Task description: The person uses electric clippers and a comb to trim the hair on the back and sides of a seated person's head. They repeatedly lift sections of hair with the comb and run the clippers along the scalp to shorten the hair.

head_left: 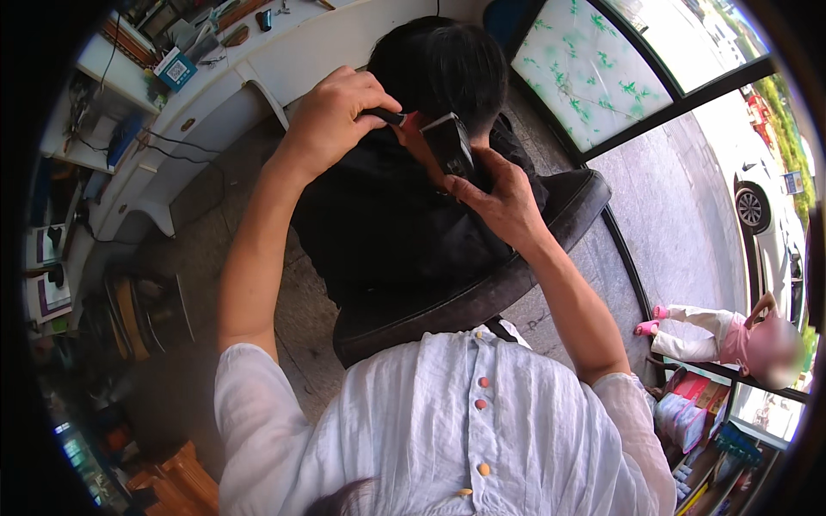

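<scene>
A seated person with short dark hair (439, 69) has their back to me, draped in a black cape (379, 224). My left hand (331, 116) pinches the dark handle of a comb (385, 115) at the left of the person's nape; its far end is hard to make out against the head. My right hand (499, 193) grips a black hair clipper (447, 146) from below. The clipper's top end is up at the lower hairline, close to the comb's tip. Whether its blade touches the hair I cannot tell.
The person sits in a dark padded chair (473, 297) between my arms and the white counter (301, 52). Cables (185, 146) hang at the left. A glass door panel (594, 77) with green leaves stands right. Beyond it are another person (701, 334) and a white car (774, 206).
</scene>
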The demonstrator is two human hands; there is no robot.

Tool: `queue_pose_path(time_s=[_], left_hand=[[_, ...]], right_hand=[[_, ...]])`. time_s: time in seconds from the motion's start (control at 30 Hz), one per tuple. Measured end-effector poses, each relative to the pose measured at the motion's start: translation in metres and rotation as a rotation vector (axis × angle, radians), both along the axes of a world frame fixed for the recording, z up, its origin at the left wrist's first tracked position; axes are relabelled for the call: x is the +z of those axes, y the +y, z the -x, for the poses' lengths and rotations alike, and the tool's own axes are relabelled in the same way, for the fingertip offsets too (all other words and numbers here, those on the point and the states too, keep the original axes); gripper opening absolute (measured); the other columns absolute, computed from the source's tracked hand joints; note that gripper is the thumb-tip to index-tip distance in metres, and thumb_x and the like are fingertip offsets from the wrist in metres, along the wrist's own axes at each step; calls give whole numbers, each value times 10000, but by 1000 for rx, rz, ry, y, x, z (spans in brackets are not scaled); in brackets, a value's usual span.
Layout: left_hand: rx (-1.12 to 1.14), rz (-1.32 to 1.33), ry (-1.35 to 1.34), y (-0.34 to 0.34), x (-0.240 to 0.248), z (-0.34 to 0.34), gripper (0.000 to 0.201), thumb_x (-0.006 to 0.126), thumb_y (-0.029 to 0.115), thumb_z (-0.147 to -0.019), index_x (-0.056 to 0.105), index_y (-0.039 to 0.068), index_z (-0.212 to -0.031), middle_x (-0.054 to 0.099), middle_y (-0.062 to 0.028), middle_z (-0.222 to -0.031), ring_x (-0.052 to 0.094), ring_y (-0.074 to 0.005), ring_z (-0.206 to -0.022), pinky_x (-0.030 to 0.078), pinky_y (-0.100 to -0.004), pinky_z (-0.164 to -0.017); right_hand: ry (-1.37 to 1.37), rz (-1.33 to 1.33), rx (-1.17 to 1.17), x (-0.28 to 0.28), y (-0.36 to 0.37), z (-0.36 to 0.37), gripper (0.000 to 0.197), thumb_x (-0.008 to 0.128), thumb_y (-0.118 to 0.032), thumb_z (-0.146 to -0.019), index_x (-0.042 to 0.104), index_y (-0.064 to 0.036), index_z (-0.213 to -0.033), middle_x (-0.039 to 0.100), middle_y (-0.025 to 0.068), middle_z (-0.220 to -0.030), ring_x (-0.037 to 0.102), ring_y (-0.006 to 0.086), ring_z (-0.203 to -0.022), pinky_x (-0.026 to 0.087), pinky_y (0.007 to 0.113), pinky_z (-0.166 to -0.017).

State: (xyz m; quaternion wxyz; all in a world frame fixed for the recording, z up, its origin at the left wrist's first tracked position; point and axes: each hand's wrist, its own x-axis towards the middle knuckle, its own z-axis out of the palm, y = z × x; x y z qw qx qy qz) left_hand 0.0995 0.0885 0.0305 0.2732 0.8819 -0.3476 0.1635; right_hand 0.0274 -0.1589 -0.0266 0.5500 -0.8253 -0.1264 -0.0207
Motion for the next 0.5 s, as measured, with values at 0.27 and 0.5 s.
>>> queue_pose_path(time_s=[0.27,0.5], left_hand=[[97,18,78,-5,2,4,248,729,-1,-729,720,60,-969,657,-34,-903,579,-212,-911,495,-316,-808],[85,19,-111,-16,9,6,265,736,-11,-718,725,82,-967,643,-22,-887,575,-203,-882,503,-314,-759]], right_hand=[[459,-315,-55,-4,-40,11,394,710,-245,-899,596,57,-1124,602,14,-807,563,69,-665,476,227,-603],[499,-325,-63,2,-38,6,395,703,-281,-904,605,55,-1086,584,6,-766,559,69,-631,465,229,-572]])
